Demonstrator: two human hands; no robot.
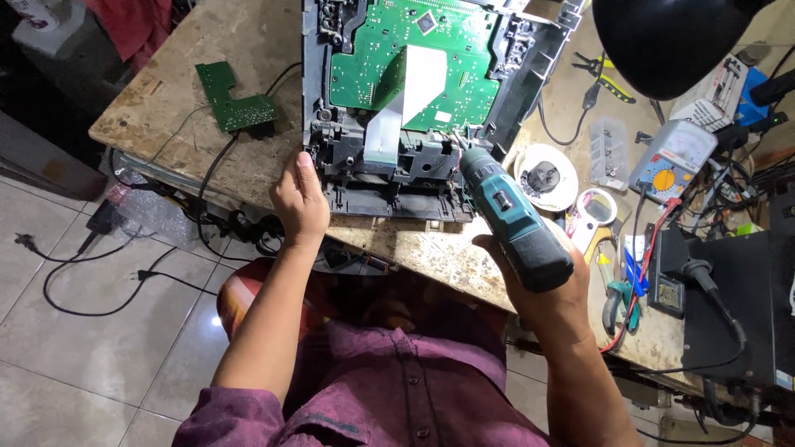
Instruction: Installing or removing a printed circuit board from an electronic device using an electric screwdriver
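The right hand (546, 285) sits nearest, forearm rising from the lower frame edge, fingers wrapped tight around the grip of a teal-and-black drill (507, 213). The drill tilts up and left; its chuck meets the front right corner of the chassis (389, 178).

The left hand (300, 203) rests against the chassis's front left corner, thumb up along the side wall, fingers curled against the frame (whether they clamp it or only brace it cannot be told).

The chassis is a grey-black plastic frame, opened, lying on the worn bench (224, 50) with its front edge close to the bench's near edge. Inside it sits a large green board (464, 58), crossed by a white flat ribbon (410, 95) running down toward the front.

Left of the chassis the bench is mostly bare apart from a small green board (232, 99) and a black cable. Right of it the surface is crowded: a white round dish (546, 175), pliers (609, 83), a meter (672, 157). A black lamp shade (662, 37) overhangs the far right.
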